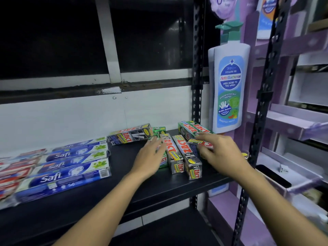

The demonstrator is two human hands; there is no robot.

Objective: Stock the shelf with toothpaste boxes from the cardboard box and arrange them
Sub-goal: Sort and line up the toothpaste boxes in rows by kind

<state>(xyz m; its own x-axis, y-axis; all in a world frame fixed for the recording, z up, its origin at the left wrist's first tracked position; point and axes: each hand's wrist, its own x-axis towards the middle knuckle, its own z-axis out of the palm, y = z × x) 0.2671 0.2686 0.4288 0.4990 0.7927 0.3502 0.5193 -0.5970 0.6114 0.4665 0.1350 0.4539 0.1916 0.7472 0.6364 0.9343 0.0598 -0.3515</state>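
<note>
Left hand [150, 157] fingers straight, flat on Zact boxes [174, 157]; right hand [220, 151] fingers curled round Smokers box [196, 141].

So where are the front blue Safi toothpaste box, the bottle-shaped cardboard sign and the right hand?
Front blue Safi toothpaste box [62, 177]: head view, top face.
Bottle-shaped cardboard sign [230, 86]: head view, blue label.
Right hand [221, 151]: head view, its back.

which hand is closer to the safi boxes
Left. The left hand lies flat on a green box, across a bare gap to the right of the Safi boxes. The right hand grips a Zact box farther right, by the post.
</note>
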